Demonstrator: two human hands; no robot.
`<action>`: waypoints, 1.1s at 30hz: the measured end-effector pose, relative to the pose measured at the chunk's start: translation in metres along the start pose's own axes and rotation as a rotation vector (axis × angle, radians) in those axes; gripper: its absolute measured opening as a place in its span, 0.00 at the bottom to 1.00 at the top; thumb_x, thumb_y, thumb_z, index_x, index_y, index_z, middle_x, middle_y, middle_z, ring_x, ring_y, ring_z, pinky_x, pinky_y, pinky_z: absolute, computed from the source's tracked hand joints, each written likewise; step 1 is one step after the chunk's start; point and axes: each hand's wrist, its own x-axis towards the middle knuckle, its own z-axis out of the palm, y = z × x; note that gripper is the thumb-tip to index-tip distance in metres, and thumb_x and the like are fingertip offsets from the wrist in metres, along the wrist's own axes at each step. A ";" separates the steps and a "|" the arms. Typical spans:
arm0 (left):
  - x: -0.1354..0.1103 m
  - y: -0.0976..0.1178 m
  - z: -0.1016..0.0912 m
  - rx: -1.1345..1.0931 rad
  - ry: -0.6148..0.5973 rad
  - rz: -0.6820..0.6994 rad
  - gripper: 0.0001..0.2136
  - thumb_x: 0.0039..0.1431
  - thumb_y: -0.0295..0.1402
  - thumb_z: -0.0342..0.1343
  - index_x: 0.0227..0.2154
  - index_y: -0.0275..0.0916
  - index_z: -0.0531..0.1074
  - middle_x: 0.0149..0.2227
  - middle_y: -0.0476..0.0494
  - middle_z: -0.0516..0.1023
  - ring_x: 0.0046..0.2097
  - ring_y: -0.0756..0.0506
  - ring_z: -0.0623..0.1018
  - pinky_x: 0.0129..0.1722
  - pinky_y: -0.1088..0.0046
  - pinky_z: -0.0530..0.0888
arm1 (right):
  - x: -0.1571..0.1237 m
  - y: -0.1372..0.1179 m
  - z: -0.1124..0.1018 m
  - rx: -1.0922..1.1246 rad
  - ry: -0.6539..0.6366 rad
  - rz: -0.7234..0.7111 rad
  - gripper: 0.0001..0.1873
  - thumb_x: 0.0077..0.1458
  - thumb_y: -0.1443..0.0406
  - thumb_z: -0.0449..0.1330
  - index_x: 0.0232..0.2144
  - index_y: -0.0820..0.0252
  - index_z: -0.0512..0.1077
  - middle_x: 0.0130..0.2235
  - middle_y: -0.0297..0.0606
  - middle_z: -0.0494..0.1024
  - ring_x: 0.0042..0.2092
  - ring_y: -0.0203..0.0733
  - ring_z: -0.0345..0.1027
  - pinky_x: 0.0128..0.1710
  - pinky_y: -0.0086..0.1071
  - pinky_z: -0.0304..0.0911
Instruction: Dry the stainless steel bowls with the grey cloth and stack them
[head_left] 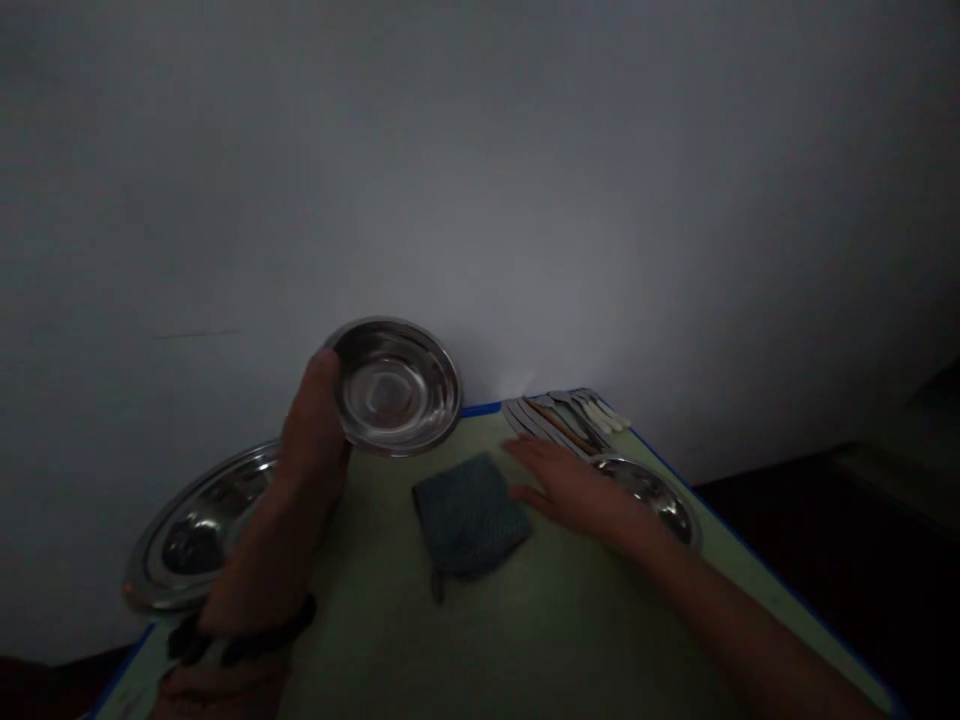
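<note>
Left hand (311,410): I see its grip closed on the near side of the rim of a steel bowl (394,395).
Raised bowl: I hold it by the worktop's (487,650) back edge, tilted, hollow facing my view.
Right hand (559,482): I read its grip as wide, thumb apart from the fingers; whether it touches the cloth (472,515), I cannot tell.
Cloth: mid-worktop.
Cutlery (559,421): in a row at the back right corner.
Second bowl (660,490): by the right edge, partly behind my forearm.
Large basin (195,545): at the left edge.
</note>
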 end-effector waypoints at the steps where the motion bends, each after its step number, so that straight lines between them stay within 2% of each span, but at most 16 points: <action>1: -0.002 -0.003 0.005 -0.060 -0.048 -0.057 0.21 0.63 0.46 0.43 0.50 0.37 0.68 0.49 0.42 0.76 0.53 0.42 0.72 0.56 0.61 0.65 | -0.005 0.015 -0.008 -0.071 0.005 0.088 0.31 0.56 0.64 0.55 0.60 0.68 0.56 0.62 0.52 0.60 0.64 0.49 0.50 0.62 0.42 0.48; 3: -0.009 -0.012 0.018 -0.146 -0.125 -0.169 0.21 0.61 0.47 0.46 0.47 0.38 0.71 0.45 0.43 0.78 0.49 0.42 0.75 0.53 0.63 0.69 | -0.014 0.044 -0.021 -0.172 -0.062 0.284 0.32 0.53 0.67 0.57 0.59 0.66 0.57 0.60 0.51 0.63 0.62 0.50 0.53 0.60 0.42 0.51; 4: -0.012 -0.015 0.024 -0.188 -0.164 -0.219 0.20 0.60 0.47 0.48 0.46 0.39 0.72 0.44 0.44 0.79 0.48 0.43 0.76 0.52 0.64 0.69 | -0.019 0.057 -0.027 -0.182 -0.080 0.354 0.28 0.53 0.66 0.56 0.57 0.70 0.61 0.55 0.56 0.68 0.59 0.54 0.59 0.56 0.45 0.55; 5: -0.016 -0.019 0.030 -0.225 -0.195 -0.268 0.19 0.59 0.47 0.49 0.45 0.40 0.72 0.43 0.45 0.79 0.47 0.43 0.76 0.52 0.64 0.70 | -0.024 0.068 -0.030 -0.187 -0.083 0.398 0.27 0.54 0.66 0.55 0.55 0.73 0.62 0.53 0.60 0.70 0.57 0.56 0.61 0.54 0.47 0.58; 7: -0.024 -0.025 0.038 -0.248 -0.236 -0.328 0.19 0.59 0.46 0.49 0.45 0.40 0.72 0.42 0.44 0.80 0.47 0.42 0.76 0.51 0.64 0.70 | -0.033 0.085 -0.035 -0.184 -0.087 0.444 0.26 0.56 0.65 0.52 0.56 0.73 0.62 0.53 0.61 0.69 0.57 0.56 0.62 0.54 0.45 0.58; 10: -0.032 -0.028 0.045 -0.209 -0.256 -0.325 0.20 0.57 0.46 0.50 0.46 0.38 0.72 0.44 0.42 0.79 0.52 0.40 0.74 0.53 0.63 0.68 | -0.047 0.100 -0.038 -0.155 -0.102 0.430 0.24 0.58 0.66 0.48 0.56 0.67 0.63 0.56 0.54 0.68 0.58 0.49 0.61 0.56 0.40 0.56; 12: -0.035 -0.029 0.048 -0.199 -0.296 -0.309 0.21 0.57 0.47 0.50 0.46 0.38 0.72 0.46 0.41 0.78 0.54 0.39 0.72 0.54 0.63 0.68 | -0.057 0.108 -0.039 -0.135 -0.126 0.442 0.25 0.56 0.65 0.50 0.56 0.63 0.64 0.57 0.50 0.67 0.59 0.49 0.60 0.56 0.41 0.56; 15: -0.037 -0.032 0.050 -0.210 -0.359 -0.354 0.21 0.57 0.47 0.50 0.47 0.37 0.72 0.45 0.41 0.79 0.50 0.40 0.75 0.50 0.63 0.70 | -0.070 0.117 -0.038 -0.116 -0.193 0.530 0.23 0.49 0.68 0.56 0.49 0.67 0.70 0.51 0.57 0.73 0.52 0.56 0.66 0.49 0.44 0.61; 17: -0.039 -0.036 0.052 -0.198 -0.367 -0.406 0.21 0.58 0.47 0.50 0.47 0.38 0.71 0.43 0.42 0.80 0.46 0.41 0.77 0.47 0.63 0.72 | -0.075 0.120 -0.040 -0.095 -0.221 0.554 0.18 0.47 0.70 0.56 0.42 0.68 0.74 0.44 0.57 0.76 0.46 0.55 0.71 0.43 0.42 0.63; 20: -0.041 -0.045 0.052 -0.155 -0.407 -0.463 0.21 0.57 0.48 0.51 0.46 0.38 0.72 0.38 0.42 0.81 0.42 0.41 0.79 0.45 0.62 0.73 | -0.077 0.117 -0.049 -0.003 -0.241 0.488 0.12 0.49 0.68 0.56 0.36 0.62 0.76 0.40 0.47 0.79 0.42 0.49 0.72 0.40 0.36 0.63; 23: -0.045 -0.051 0.052 -0.110 -0.477 -0.475 0.22 0.57 0.48 0.51 0.47 0.39 0.72 0.39 0.41 0.81 0.43 0.41 0.78 0.46 0.62 0.72 | -0.071 0.108 -0.061 0.261 -0.241 0.363 0.12 0.52 0.61 0.56 0.35 0.61 0.76 0.37 0.42 0.80 0.39 0.46 0.72 0.37 0.34 0.63; 26: -0.049 -0.051 0.055 -0.134 -0.532 -0.536 0.21 0.58 0.47 0.50 0.49 0.40 0.71 0.42 0.42 0.81 0.45 0.42 0.78 0.49 0.63 0.70 | -0.053 0.092 -0.060 0.506 -0.142 0.257 0.17 0.54 0.56 0.54 0.37 0.62 0.74 0.36 0.40 0.79 0.37 0.44 0.71 0.36 0.34 0.64; 28: -0.051 -0.051 0.057 -0.198 -0.574 -0.603 0.21 0.59 0.47 0.50 0.49 0.40 0.71 0.42 0.42 0.81 0.44 0.42 0.78 0.49 0.63 0.71 | -0.034 0.077 -0.049 0.530 0.001 0.256 0.17 0.54 0.56 0.54 0.37 0.63 0.74 0.35 0.40 0.78 0.35 0.43 0.71 0.34 0.33 0.64; 30: -0.051 -0.052 0.059 -0.254 -0.599 -0.661 0.22 0.59 0.48 0.49 0.49 0.39 0.72 0.42 0.42 0.81 0.44 0.42 0.79 0.49 0.63 0.71 | -0.015 0.062 -0.033 0.467 0.209 0.275 0.15 0.55 0.57 0.54 0.36 0.63 0.73 0.37 0.41 0.78 0.37 0.43 0.70 0.37 0.34 0.63; 32: -0.051 -0.054 0.059 -0.280 -0.573 -0.708 0.22 0.59 0.48 0.49 0.48 0.39 0.72 0.39 0.43 0.82 0.43 0.42 0.79 0.49 0.63 0.71 | 0.000 0.049 -0.018 0.457 0.358 0.315 0.15 0.55 0.59 0.53 0.39 0.63 0.72 0.38 0.42 0.77 0.37 0.42 0.69 0.37 0.34 0.63; 33: -0.050 -0.055 0.059 -0.288 -0.546 -0.735 0.21 0.59 0.47 0.49 0.47 0.38 0.73 0.37 0.43 0.82 0.42 0.42 0.79 0.49 0.63 0.70 | 0.006 0.044 -0.012 0.445 0.390 0.338 0.15 0.55 0.59 0.53 0.39 0.62 0.71 0.36 0.41 0.77 0.36 0.42 0.69 0.37 0.35 0.63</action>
